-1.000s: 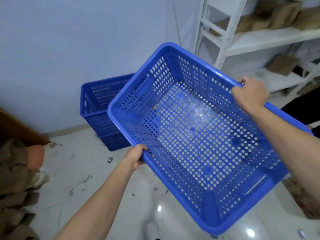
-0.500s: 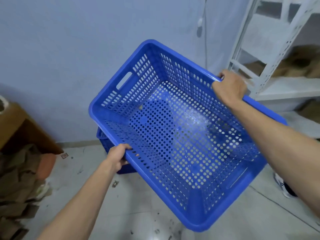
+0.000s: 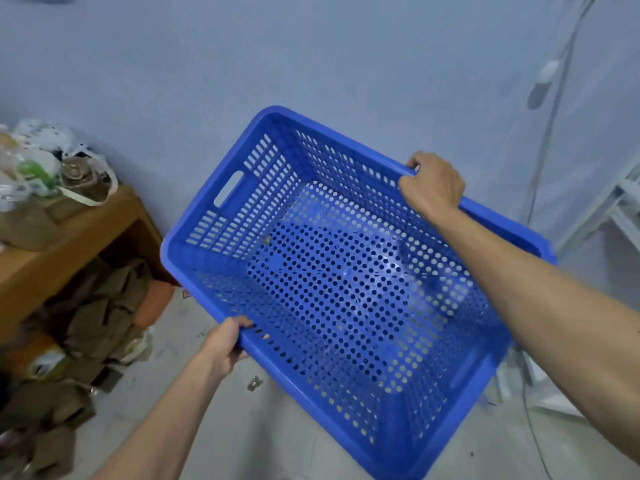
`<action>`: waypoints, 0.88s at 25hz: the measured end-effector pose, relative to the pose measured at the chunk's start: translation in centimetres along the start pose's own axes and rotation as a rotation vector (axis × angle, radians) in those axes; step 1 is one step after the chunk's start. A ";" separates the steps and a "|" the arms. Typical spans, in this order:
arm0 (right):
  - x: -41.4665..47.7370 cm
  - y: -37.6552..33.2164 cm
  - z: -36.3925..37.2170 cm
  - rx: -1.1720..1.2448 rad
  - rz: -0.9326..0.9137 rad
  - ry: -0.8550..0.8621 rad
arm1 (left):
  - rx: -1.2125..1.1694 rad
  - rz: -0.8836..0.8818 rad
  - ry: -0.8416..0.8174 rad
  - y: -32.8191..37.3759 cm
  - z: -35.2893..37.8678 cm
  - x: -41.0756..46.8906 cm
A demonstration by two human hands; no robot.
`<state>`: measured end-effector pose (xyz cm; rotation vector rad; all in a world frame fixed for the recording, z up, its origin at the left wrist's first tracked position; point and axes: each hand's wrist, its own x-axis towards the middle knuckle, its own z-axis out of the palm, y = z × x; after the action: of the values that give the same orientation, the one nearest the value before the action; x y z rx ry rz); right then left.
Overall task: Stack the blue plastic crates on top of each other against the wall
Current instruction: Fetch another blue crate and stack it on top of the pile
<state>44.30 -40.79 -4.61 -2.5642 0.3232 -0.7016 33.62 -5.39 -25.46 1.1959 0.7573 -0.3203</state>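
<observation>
Both hands have a clenched grip on the blue crate (image 3: 339, 289): left hand (image 3: 223, 344) on the near-left long rim, right hand (image 3: 431, 183) on the far-right rim. It hangs tilted above the pale floor (image 3: 242, 427). Farther left stands a cluttered wooden surface (image 3: 69, 237); beyond is the wall (image 3: 311, 57).

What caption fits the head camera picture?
Both hands, left and right, hold a tilted blue crate near the wall.
</observation>
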 end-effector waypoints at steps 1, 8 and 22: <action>1.3 -0.6 1.5 -0.002 -0.019 -0.020 | -0.025 0.008 0.007 0.7 0.1 1.6; 9.8 -4.3 9.1 -0.057 -0.059 -0.055 | -0.096 0.005 0.008 5.1 2.6 9.4; 21.3 -5.6 19.7 -0.064 -0.276 -0.249 | -0.260 -0.032 0.156 3.8 9.1 12.4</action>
<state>73.27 -35.80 -7.94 -2.7489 -0.0931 -0.4616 48.06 -10.41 -29.71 0.9713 0.9249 -0.1502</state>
